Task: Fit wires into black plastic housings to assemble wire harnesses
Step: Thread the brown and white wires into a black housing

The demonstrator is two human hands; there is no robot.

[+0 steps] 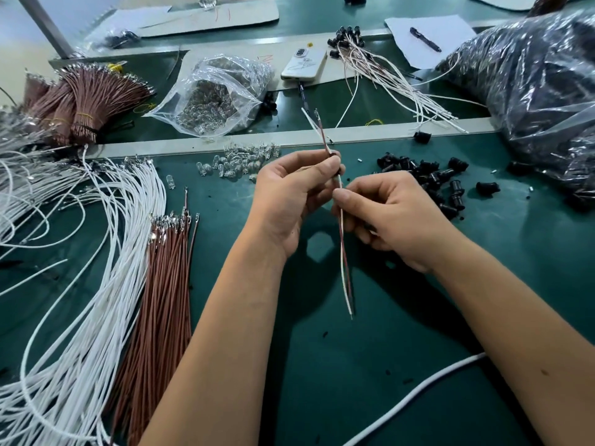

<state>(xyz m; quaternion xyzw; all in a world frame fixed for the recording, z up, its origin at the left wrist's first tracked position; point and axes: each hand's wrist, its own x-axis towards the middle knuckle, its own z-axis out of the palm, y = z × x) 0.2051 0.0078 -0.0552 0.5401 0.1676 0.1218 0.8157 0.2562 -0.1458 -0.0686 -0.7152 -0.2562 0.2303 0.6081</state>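
My left hand (289,194) pinches a small black housing (334,156) with a white and a brown wire (344,252) passing through it; the wires' terminal ends stick up beyond the fingers and their tails hang down over the green mat. My right hand (383,214) pinches the same wire pair just below the housing. Loose black housings (428,175) lie to the right of my hands. A pile of white wires (106,252) and a row of brown wires (161,284) lie on the left.
Clear bulbs (238,162) are scattered beyond my hands, behind them an open bag of bulbs (219,98). Finished harnesses (386,72) and a phone (304,64) lie further back. A large bag of black housings (531,91) fills the right. Bundled brown wires (87,101) sit far left.
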